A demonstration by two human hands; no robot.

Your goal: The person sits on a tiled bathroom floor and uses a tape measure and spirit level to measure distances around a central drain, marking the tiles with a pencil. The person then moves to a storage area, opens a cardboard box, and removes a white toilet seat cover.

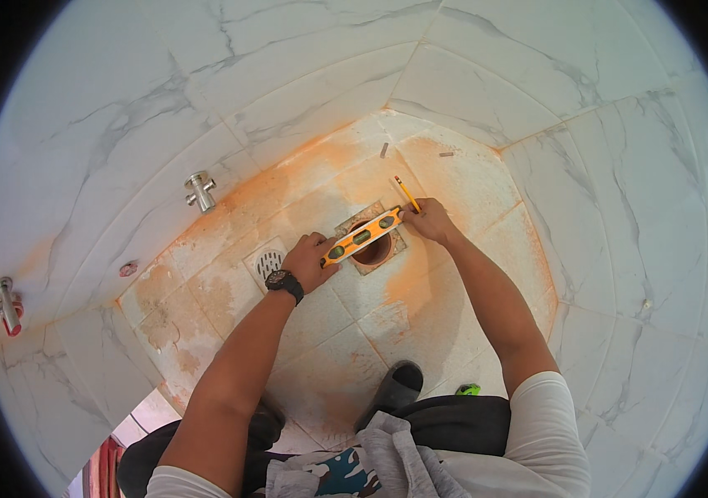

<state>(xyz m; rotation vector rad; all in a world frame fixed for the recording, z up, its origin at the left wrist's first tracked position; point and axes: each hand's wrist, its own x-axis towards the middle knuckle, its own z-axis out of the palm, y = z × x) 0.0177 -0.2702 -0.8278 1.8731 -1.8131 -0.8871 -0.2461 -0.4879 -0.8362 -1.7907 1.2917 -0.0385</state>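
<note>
While both arms reach down to the floor, the scene reads as follows.

Spirit level: the spirit level (361, 237) is short, orange-yellow, with greenish vials set along its body; it lies slanted across the round pipe opening (371, 246) in the floor, one end lower left, the other upper right.
Opening: a dark reddish hole inside a square cut-out in the tiles, half covered by the level.
Left hand: the left hand (310, 260) is closed down over the lower-left end of the level, fingers curled on it; a black wristwatch (285, 283) sits on the wrist.
Right hand: the right hand (427, 219) presses on the upper-right end and grips a yellow pencil (407, 193), which sticks up and away toward the wall.
Floor: pale tiles (420, 315) smeared with orange dust, thickest around the opening.
Nearby: a round metal floor drain (268, 263) just left of the left hand; a chrome wall valve (200, 191) on the marble-look wall.
Hard to make out: the vial bubbles are too small to read; the level's left tip is hidden under the fingers; two small pieces near the far corner cannot be identified.
Cut off: the person's dark shoes (398, 386) are partly covered by clothing at the lower edge.
</note>
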